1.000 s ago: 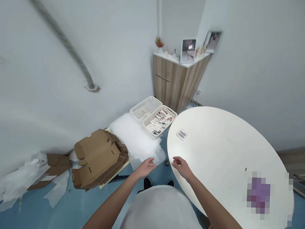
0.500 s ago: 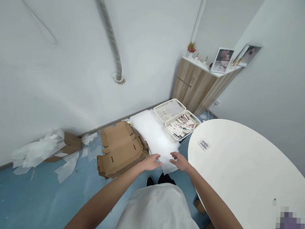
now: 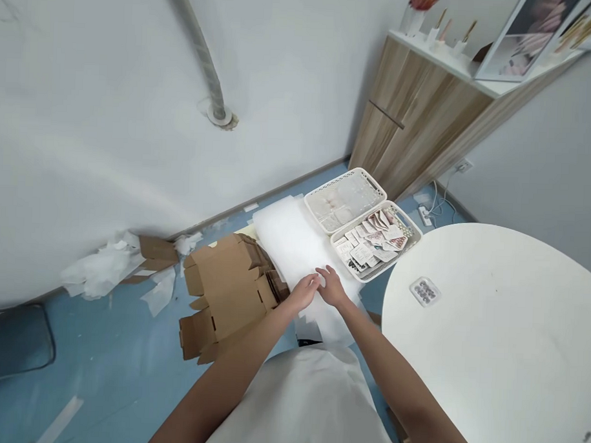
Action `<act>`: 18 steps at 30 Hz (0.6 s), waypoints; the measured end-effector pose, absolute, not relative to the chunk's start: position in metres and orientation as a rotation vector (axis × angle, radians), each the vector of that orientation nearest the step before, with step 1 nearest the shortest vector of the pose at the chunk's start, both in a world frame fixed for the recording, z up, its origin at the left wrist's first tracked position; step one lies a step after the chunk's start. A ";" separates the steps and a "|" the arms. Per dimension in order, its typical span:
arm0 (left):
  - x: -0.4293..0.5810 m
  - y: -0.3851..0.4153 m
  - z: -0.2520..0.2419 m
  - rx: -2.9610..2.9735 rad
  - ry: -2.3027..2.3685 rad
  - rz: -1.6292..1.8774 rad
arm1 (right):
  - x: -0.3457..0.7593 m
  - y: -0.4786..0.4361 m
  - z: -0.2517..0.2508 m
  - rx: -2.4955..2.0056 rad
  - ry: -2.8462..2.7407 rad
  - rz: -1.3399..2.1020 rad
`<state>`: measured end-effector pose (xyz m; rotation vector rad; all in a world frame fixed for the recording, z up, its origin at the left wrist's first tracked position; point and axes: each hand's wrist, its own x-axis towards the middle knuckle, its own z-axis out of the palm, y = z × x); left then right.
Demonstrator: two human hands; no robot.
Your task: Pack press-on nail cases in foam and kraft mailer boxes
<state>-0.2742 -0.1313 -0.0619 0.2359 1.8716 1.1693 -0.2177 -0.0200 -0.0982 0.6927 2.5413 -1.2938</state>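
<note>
Both my hands reach down to a stack of white foam sheets (image 3: 288, 237) lying on the floor. My left hand (image 3: 304, 291) rests on the near part of the stack with fingers curled at a sheet's edge. My right hand (image 3: 331, 286) lies beside it, fingers bent and touching the same sheet. Whether either hand has pinched a sheet I cannot make out. A pile of flat brown cardboard boxes (image 3: 228, 293) lies just left of the foam.
Two white baskets stand beyond the foam: one with clear packets (image 3: 343, 197), one with small printed packets (image 3: 378, 240). A round white table (image 3: 504, 345) with a small blister tray (image 3: 424, 291) is on the right. A wooden cabinet (image 3: 420, 119) fills the corner; torn paper (image 3: 102, 270) litters the floor at left.
I have bent closer to the floor. Both hands moved forward from beside the table edge onto the foam sheets and came together.
</note>
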 end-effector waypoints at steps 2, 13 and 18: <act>-0.287 -0.120 -0.068 0.154 1.837 1.207 | -0.227 -0.016 -0.107 0.722 2.536 -1.255; -0.303 -0.106 -0.102 -0.130 1.855 1.114 | -0.246 0.002 -0.119 0.820 2.542 -1.080; -0.301 -0.110 -0.106 -0.103 1.851 1.109 | -0.255 0.006 -0.118 0.707 2.698 -1.059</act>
